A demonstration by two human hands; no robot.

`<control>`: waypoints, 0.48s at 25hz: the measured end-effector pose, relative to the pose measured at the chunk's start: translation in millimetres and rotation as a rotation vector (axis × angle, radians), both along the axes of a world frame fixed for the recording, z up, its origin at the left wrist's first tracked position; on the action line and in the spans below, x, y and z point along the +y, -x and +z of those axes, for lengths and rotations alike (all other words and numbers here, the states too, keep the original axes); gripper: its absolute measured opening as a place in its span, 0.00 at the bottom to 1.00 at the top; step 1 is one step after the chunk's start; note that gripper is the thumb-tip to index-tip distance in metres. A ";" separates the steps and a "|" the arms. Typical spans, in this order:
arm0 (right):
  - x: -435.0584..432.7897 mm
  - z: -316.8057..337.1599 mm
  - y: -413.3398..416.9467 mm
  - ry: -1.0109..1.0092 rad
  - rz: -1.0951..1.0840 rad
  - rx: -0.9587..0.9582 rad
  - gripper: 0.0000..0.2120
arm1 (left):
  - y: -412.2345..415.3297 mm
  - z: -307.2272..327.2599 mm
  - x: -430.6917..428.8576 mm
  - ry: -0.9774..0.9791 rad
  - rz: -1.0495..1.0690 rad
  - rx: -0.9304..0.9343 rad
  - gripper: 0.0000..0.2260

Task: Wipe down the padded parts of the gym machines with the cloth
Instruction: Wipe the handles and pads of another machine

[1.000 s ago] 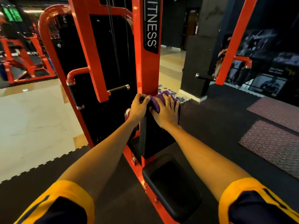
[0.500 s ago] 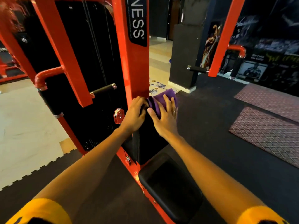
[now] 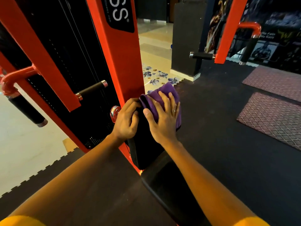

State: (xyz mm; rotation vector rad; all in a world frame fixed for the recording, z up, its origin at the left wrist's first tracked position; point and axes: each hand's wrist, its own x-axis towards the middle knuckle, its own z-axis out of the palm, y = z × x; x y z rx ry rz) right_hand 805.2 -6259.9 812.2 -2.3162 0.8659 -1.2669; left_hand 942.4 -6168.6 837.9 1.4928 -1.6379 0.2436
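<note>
The right hand point(image 3: 162, 119) lies spread, fingers straight, pressing the purple cloth point(image 3: 165, 92) against the top of the black back pad point(image 3: 145, 144). The left hand point(image 3: 127, 119) curls its fingers round the pad's upper left edge, beside the orange upright point(image 3: 120, 62). The seat pad point(image 3: 162, 185) sits below.

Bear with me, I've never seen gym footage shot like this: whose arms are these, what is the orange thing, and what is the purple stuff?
The single camera is worn on a person's head and looks forward and down, so both arms are that person's own. The orange frame belongs to a gym machine with a black upright back pad and a black seat pad below it. The right hand, fingers spread, presses a purple cloth against the top of the back pad to wipe it. The left hand grips the pad's upper edge.
</note>
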 end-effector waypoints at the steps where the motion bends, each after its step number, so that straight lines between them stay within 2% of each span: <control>1: -3.2 -2.9 0.7 0.037 0.013 -0.002 0.26 | 0.0 -0.7 -0.1 0.000 0.002 -0.004 0.14; 3: -26.4 4.3 1.3 0.081 0.008 0.013 0.26 | 2.8 -1.0 1.9 -0.001 -0.006 0.005 0.16; 5: -47.0 20.0 0.1 -0.031 0.020 -0.031 0.26 | 2.6 5.3 2.5 -0.057 -0.042 0.000 0.18; 8: -63.5 34.8 -6.6 -0.471 0.016 -0.215 0.27 | -11.8 22.0 -3.8 -0.302 -0.174 -0.040 0.21; 12: -70.1 11.7 -3.4 -0.959 -0.020 -0.537 0.26 | -30.8 40.7 -22.9 -0.577 -0.308 -0.084 0.24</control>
